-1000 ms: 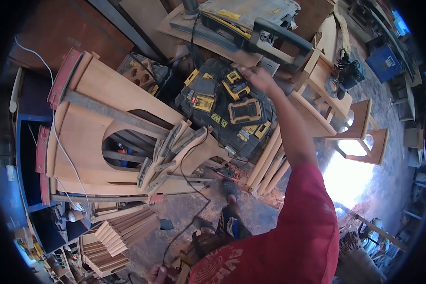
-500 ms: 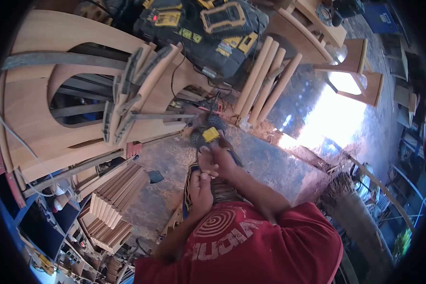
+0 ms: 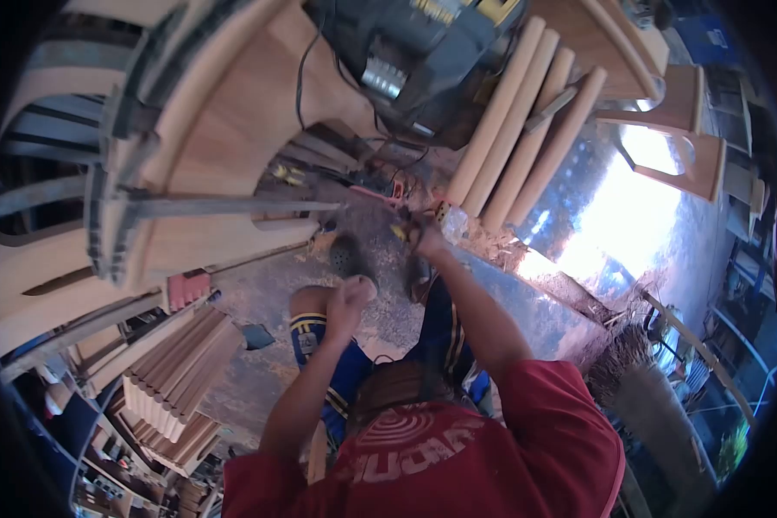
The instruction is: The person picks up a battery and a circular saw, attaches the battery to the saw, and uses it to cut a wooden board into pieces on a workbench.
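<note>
My right hand (image 3: 426,239) reaches down and forward near the floor, its fingers bent around a dark tool with a yellow part (image 3: 399,231); blur hides the tool's exact kind. My left hand (image 3: 348,304) is closed above my left knee, apart from the right. Anything inside its fingers is hidden or too small to name. A dark perforated clog (image 3: 344,256) is on my foot just beyond the left hand. Close beyond the right hand are another small yellow-and-black item (image 3: 441,210) and a clear plastic piece (image 3: 454,226).
Several rounded wooden bars (image 3: 527,129) lean at the upper right, near a black tool case (image 3: 423,69). On the left, a clamp bar (image 3: 233,206) crosses large curved wooden panels (image 3: 224,104). Stacked wooden slats (image 3: 181,358) stand lower left. A cable (image 3: 300,86) hangs by the case.
My hands have come apart: the right moved forward with the yellow-and-black tool, and the left drew back toward my left knee. My body leans lower and my knees are spread.
</note>
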Tool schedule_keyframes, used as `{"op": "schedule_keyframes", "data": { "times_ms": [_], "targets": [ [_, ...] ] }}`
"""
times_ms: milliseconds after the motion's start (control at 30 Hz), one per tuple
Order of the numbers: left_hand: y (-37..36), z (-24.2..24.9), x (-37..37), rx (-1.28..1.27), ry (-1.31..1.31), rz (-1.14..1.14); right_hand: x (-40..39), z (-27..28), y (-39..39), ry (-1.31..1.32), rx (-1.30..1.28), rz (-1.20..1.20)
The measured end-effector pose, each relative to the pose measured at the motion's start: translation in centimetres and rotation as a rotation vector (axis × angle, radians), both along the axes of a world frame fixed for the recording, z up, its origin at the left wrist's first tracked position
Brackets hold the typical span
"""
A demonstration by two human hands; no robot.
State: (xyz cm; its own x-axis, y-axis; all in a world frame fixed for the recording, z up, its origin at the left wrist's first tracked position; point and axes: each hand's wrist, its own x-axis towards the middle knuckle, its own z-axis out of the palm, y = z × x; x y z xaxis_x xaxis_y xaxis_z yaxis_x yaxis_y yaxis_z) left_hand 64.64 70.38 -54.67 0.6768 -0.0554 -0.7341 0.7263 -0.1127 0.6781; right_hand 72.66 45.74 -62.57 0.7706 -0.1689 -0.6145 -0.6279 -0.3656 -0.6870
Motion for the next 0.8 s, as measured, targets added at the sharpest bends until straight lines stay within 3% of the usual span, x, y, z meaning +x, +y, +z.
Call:
{"op": "schedule_keyframes", "data": {
  "times_ms": [33,100,133,167,267,367,467,567,633,700,767,800],
  "targets": [
    [-0.6,-3.5,0.4,-0.071,0.134,0.15,-0.5,-2.2,-0.8,-0.058,-0.105,0.106],
    [-2.2,-16.5,0.2,-0.024,0.219,0.313,0.7,-7.4,-1.9,-0.085,-0.218,0.302],
    [-2.2,-23.7,0.1,0.162,0.086,0.064,1.5,-7.9,-2.2,-0.063,-0.237,0.427],
    [-2.9,-27.7,1.5,0.298,-0.033,-0.11,2.5,-9.2,-2.5,-0.05,-0.263,0.552],
    [-5.9,-34.2,6.5,0.682,-0.354,-0.442,5.8,-13.0,-2.4,-0.068,-0.302,0.593],
    [-8.0,-44.6,9.4,0.912,-0.667,-0.231,9.9,-13.1,-2.2,-0.128,-0.352,0.71],
    [-7.3,-47.8,11.9,0.945,-0.378,-0.645,12.2,-17.8,-1.7,-0.02,-0.423,0.9],
    [-10.0,-44.7,12.7,0.18,-0.677,0.36,14.3,-27.3,-1.7,0.066,-0.388,1.032],
    [-11.3,-34.0,13.0,0.484,-0.116,0.221,13.2,-31.1,-1.4,0.012,-0.351,1.106],
    [-11.1,-33.7,12.4,0.477,0.183,0.293,13.1,-31.8,-0.8,-0.165,-0.359,1.191],
    [-11.6,-44.5,10.7,0.167,0.196,0.543,13.5,-29.6,-0.3,-0.305,-0.449,1.154],
    [-11.5,-47.1,10.0,0.006,0.143,0.602,13.1,-29.1,-0.3,-0.336,-0.479,1.142]
  ]
}}
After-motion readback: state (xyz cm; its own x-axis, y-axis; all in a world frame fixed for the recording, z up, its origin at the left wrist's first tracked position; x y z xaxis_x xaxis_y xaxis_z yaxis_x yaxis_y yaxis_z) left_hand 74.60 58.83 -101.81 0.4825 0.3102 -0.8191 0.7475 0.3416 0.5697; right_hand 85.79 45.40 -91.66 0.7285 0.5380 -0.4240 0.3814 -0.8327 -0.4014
